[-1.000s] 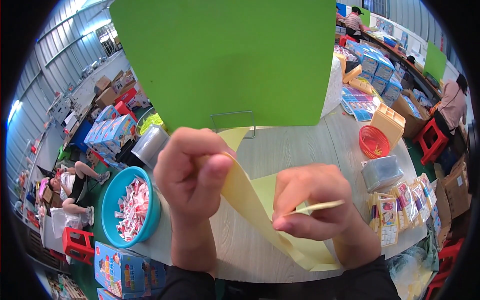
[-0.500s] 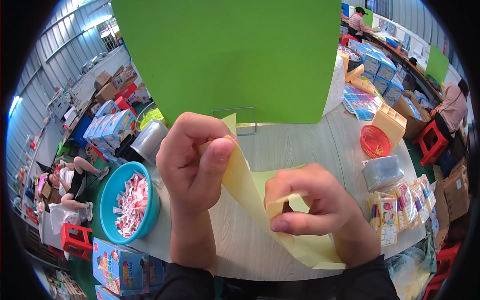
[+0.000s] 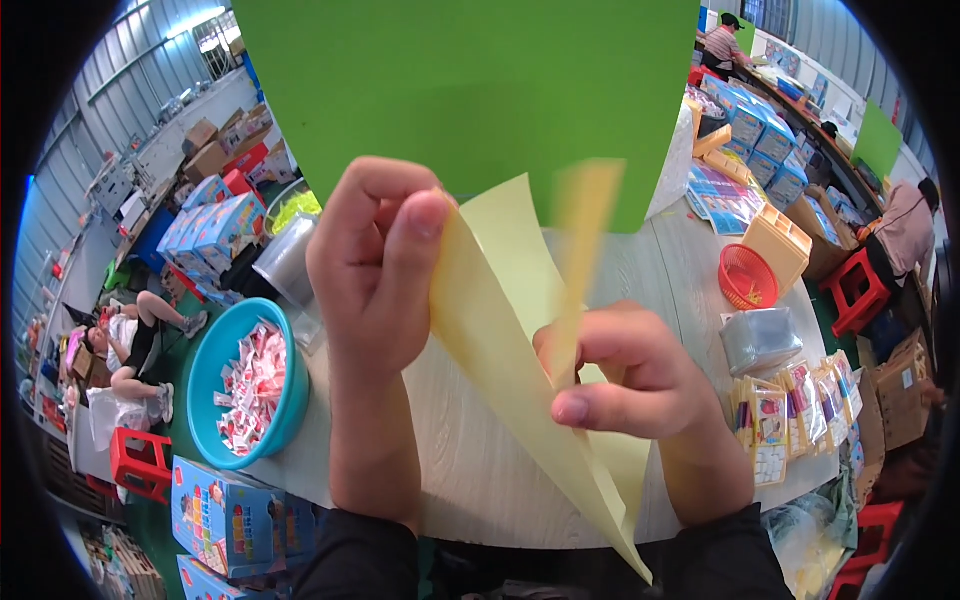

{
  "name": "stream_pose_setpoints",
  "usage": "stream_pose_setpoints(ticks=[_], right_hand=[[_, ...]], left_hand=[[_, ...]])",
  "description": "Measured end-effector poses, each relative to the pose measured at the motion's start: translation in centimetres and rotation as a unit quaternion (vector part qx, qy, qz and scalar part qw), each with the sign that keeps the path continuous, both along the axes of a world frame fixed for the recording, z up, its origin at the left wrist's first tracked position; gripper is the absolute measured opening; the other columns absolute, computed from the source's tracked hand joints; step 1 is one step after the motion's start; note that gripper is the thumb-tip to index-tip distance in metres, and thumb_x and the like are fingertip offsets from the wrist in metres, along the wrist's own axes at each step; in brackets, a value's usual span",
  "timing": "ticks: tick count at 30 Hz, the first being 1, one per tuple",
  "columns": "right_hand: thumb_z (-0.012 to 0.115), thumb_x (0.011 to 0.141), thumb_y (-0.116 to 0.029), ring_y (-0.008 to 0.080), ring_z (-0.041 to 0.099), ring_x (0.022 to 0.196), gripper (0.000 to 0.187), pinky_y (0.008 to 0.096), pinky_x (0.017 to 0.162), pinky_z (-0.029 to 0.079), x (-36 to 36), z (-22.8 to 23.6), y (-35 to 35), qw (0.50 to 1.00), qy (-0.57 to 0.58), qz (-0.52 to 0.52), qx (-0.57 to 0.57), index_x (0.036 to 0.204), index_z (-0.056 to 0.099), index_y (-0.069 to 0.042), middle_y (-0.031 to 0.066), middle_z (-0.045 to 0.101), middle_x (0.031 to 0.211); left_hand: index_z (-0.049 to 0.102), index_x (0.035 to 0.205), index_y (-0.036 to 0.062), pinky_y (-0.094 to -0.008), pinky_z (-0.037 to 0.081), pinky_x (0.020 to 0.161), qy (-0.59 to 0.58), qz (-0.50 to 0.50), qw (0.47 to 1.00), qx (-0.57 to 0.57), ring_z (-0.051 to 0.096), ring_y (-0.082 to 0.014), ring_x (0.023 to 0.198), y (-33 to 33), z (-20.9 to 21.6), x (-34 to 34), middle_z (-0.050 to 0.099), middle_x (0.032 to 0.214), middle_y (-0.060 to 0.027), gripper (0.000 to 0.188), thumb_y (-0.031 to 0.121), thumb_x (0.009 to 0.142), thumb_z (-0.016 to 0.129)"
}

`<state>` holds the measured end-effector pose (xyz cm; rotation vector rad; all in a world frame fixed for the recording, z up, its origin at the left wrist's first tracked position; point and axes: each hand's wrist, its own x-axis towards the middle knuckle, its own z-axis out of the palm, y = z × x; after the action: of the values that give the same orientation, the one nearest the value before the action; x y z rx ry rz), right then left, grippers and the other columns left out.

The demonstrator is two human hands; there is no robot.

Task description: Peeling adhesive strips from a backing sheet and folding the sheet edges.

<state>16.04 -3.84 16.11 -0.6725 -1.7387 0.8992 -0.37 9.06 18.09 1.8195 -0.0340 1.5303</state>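
Between my hands, above the table, hangs a pale yellow sheet of paper (image 3: pixel 500 350), bent and slanting down to the right. My left hand (image 3: pixel 378 270) is closed, pinching the sheet's upper left edge between thumb and fingers. My right hand (image 3: pixel 640 375) is closed around the sheet's middle, the thumb toward me. A narrow, darker yellow strip (image 3: pixel 588 235) stands up from the right fingers, smeared by motion. Whether it is part of the sheet or a separate piece, I cannot tell. The sheet's lower corner points down past the table's near edge.
A green board (image 3: pixel 470 90) stands upright behind my hands. On the left is a turquoise basin (image 3: pixel 205 400) of small wrapped packets. To the right lie a red basket (image 3: pixel 748 277), clear plastic sheets (image 3: pixel 762 340) and several packaged cards (image 3: pixel 790 410). Printed boxes (image 3: pixel 235 520) stand at lower left.
Both hands have risen slightly. The sheet has opened out more between them, and the strip at my right hand, curled over before, now stands upright.
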Motion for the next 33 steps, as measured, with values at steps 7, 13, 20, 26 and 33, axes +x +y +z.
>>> stream_pose_setpoints(ticks=[7,13,20,26,33], right_hand=[[0.065,0.089,-0.010,0.0099,0.046,0.057,0.015,0.0247,0.051,0.032,-1.0,-0.9,0.6,0.990,0.141,-0.008,0.024,0.081,0.058,0.000,0.0051,0.056,0.069],[0.068,0.089,-0.012,0.0112,0.052,0.060,0.016,0.0242,0.053,0.038,-0.8,-1.4,0.7,0.979,0.099,-0.109,0.142,0.082,0.059,-0.001,0.0050,0.059,0.071],[0.063,0.094,-0.012,0.0084,0.054,0.068,0.014,0.0223,0.058,0.040,-0.7,-1.4,0.9,0.989,0.145,-0.018,0.029,0.092,0.060,0.001,0.0028,0.059,0.080],[0.061,0.095,-0.010,0.0068,0.053,0.071,0.011,0.0213,0.060,0.040,0.0,-1.8,1.0,0.986,0.142,0.078,-0.032,0.092,0.059,0.001,0.0028,0.059,0.086],[0.065,0.092,-0.004,0.0064,0.053,0.073,0.010,0.0217,0.060,0.039,0.3,-2.2,1.3,0.988,0.152,-0.012,-0.005,0.088,0.057,0.000,0.0026,0.058,0.084]], left_hand=[[0.054,0.098,0.0009,-0.0164,0.033,0.052,-0.003,-0.009,1.000,0.008,0.045,0.0005,0.061,0.8,0.2,0.2,0.056,0.072,0.0026,0.019,0.019,0.101,0.056],[0.055,0.099,0.0011,-0.0168,0.035,0.052,-0.013,0.012,1.000,-0.006,0.046,0.0003,0.061,1.3,0.1,0.0,0.057,0.072,0.0025,0.017,0.018,0.101,0.056],[0.056,0.098,0.0012,-0.0169,0.037,0.053,-0.004,0.029,0.999,-0.015,0.049,0.0000,0.062,1.7,0.1,-0.2,0.059,0.073,0.0021,0.017,0.018,0.101,0.056],[0.057,0.098,0.0008,-0.0169,0.038,0.053,-0.009,0.019,0.999,-0.025,0.049,-0.0003,0.063,2.3,0.1,-0.3,0.060,0.074,0.0019,0.019,0.019,0.101,0.057],[0.057,0.097,0.0004,-0.0183,0.040,0.058,0.021,0.051,0.998,-0.043,0.052,-0.0019,0.067,3.3,-0.9,0.6,0.061,0.076,0.0010,0.021,0.021,0.101,0.055]])
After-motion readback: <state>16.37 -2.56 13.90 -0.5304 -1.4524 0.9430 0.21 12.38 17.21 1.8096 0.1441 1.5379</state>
